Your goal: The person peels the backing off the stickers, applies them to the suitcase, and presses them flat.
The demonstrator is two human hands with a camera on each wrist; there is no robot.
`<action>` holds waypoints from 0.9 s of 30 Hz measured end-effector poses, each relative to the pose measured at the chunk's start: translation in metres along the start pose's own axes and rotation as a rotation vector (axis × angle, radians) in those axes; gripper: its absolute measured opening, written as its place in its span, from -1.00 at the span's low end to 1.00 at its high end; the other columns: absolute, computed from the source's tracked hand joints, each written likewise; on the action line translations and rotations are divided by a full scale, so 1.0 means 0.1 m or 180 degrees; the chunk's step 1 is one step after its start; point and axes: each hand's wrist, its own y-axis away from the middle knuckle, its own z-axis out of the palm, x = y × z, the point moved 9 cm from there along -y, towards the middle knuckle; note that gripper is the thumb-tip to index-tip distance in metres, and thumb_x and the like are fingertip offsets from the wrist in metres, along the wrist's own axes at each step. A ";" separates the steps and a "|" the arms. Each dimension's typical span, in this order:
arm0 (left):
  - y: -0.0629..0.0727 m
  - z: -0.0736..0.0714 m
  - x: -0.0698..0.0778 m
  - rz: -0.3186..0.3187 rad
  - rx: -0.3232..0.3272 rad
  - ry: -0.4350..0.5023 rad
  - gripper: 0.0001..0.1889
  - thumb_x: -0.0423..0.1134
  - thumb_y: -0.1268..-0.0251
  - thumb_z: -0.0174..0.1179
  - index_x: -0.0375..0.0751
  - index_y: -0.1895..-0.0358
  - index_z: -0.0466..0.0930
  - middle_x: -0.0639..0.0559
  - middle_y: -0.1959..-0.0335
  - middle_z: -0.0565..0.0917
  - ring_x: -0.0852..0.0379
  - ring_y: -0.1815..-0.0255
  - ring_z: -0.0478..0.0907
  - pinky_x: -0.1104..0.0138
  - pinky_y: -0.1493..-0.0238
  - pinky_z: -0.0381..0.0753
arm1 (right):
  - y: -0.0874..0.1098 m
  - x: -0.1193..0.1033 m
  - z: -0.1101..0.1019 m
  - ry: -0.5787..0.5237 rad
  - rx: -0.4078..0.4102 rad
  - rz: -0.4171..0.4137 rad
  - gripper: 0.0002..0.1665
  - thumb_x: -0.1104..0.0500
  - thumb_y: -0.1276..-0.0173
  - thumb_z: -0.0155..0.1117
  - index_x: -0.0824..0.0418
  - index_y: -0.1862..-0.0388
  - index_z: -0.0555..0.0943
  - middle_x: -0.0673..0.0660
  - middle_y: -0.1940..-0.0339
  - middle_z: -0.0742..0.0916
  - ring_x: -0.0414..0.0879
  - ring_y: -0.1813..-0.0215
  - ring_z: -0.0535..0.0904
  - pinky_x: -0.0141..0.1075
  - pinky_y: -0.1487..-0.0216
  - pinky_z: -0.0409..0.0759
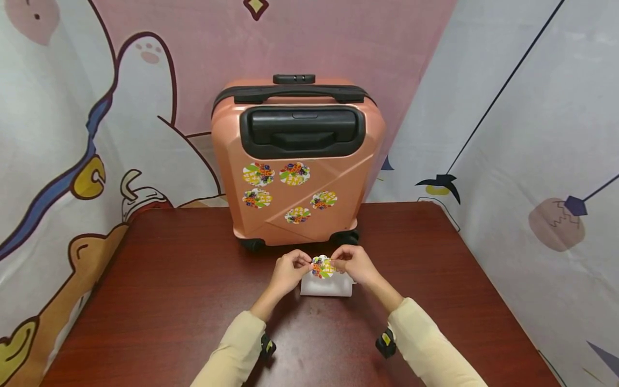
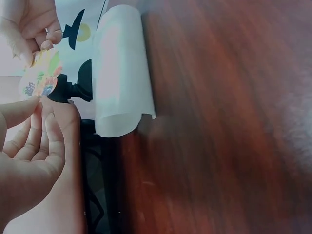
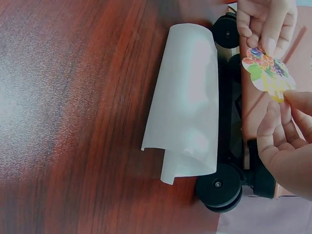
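Between both hands is a scalloped sticker [image 1: 322, 266] printed with colourful fruit. My left hand [image 1: 289, 272] pinches one edge of it between thumb and fingertip. The opposite edge is pinched by my right hand [image 1: 357, 265]. In the right wrist view the sticker [image 3: 268, 73] shows its printed face, held up off the table. A curled roll of white paper [image 1: 326, 285] lies on the table just under the hands. Behind them stands an upright orange suitcase [image 1: 309, 231], with several similar fruit stickers [image 1: 297, 215] on its front.
The suitcase rests on black wheels [image 3: 219, 187] near the back of the reddish-brown wooden table [image 1: 169, 301]. Its black handle recess [image 1: 303, 131] sits above the stickers. A cartoon-printed cloth [image 1: 159, 107] hangs behind and along both sides.
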 end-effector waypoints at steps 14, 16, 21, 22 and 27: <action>-0.19 -0.13 0.22 0.0096 0.0317 -0.0363 -0.95 -0.42 -0.09 0.24 -0.24 0.45 0.57 0.04 0.54 0.58 0.15 0.48 0.51 0.38 0.41 0.50 | -0.13 -0.12 -0.10 -0.0025 0.0315 -0.0043 -0.85 0.47 -0.07 0.26 0.26 0.56 0.57 0.23 0.64 0.60 -0.02 0.60 0.50 -0.16 0.50 0.56; -0.21 -0.15 0.26 0.0132 0.0409 -0.0431 -0.92 -0.43 -0.09 0.24 -0.21 0.46 0.57 0.05 0.55 0.57 0.17 0.49 0.50 0.39 0.43 0.49 | -0.15 -0.14 -0.11 -0.0012 0.0366 -0.0047 -0.87 0.47 -0.07 0.26 0.29 0.55 0.56 0.25 0.64 0.60 -0.01 0.61 0.51 -0.22 0.52 0.55; -0.29 -0.23 0.34 0.0184 0.0584 -0.0454 -0.91 -0.47 -0.07 0.23 -0.22 0.48 0.57 0.03 0.55 0.58 0.14 0.49 0.51 0.37 0.43 0.49 | -0.20 -0.23 -0.16 -0.0025 0.0556 -0.0101 -0.94 0.46 -0.07 0.29 0.44 0.48 0.55 0.29 0.61 0.61 -0.08 0.63 0.49 -0.37 0.58 0.48; -0.30 -0.24 0.36 0.0209 0.0617 -0.0462 -0.91 -0.47 -0.07 0.23 -0.22 0.48 0.57 0.02 0.55 0.58 0.13 0.49 0.51 0.37 0.43 0.49 | -0.22 -0.25 -0.17 -0.0032 0.0598 -0.0116 -0.93 0.46 -0.07 0.29 0.45 0.47 0.55 0.29 0.60 0.61 -0.09 0.63 0.49 -0.39 0.59 0.47; -0.38 -0.30 0.45 0.0281 0.0803 -0.0568 -0.93 -0.46 -0.06 0.25 -0.24 0.48 0.59 -0.01 0.54 0.60 0.11 0.49 0.53 0.35 0.42 0.51 | -0.29 -0.32 -0.24 -0.0004 0.0784 -0.0150 -0.95 0.44 -0.09 0.29 0.42 0.48 0.57 0.23 0.62 0.61 -0.09 0.62 0.50 -0.33 0.57 0.49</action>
